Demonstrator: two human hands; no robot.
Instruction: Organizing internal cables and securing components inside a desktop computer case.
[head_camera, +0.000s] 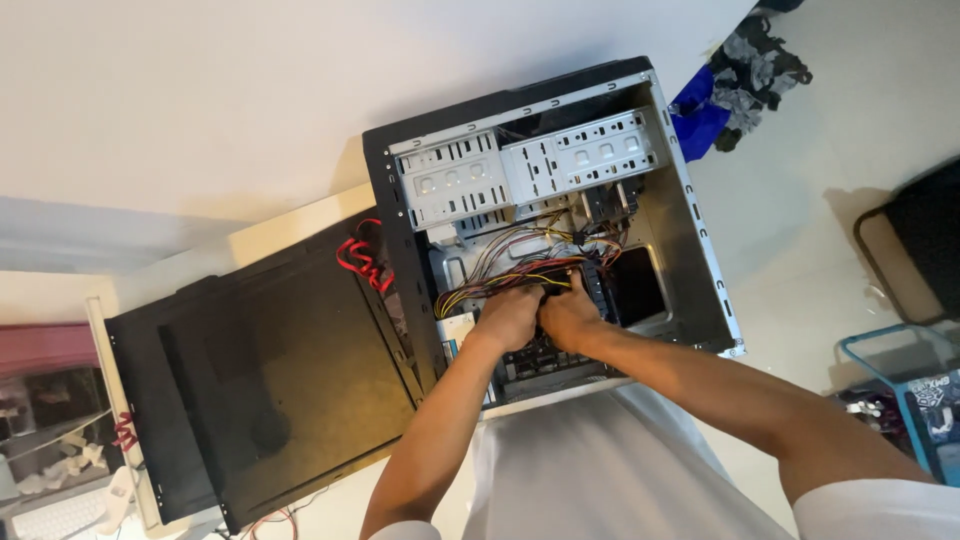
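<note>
An open black computer case (700, 250) lies on its side with its inside facing up. Grey metal drive bays (520, 170) fill its far end. A bundle of yellow, red and black cables (505, 270) runs across the middle of the case. My left hand (508, 318) and my right hand (568, 318) are side by side deep in the case, both closed around the end of that cable bundle over the circuit board (545, 362). What the fingers pinch is hidden.
The removed black side panel (270, 370) lies left of the case, with red cables (362, 260) at its top edge. Blue and grey cloth (730, 85) lies on the floor at the upper right. A blue crate (905, 385) stands at the right, a shelf (50, 400) at the left.
</note>
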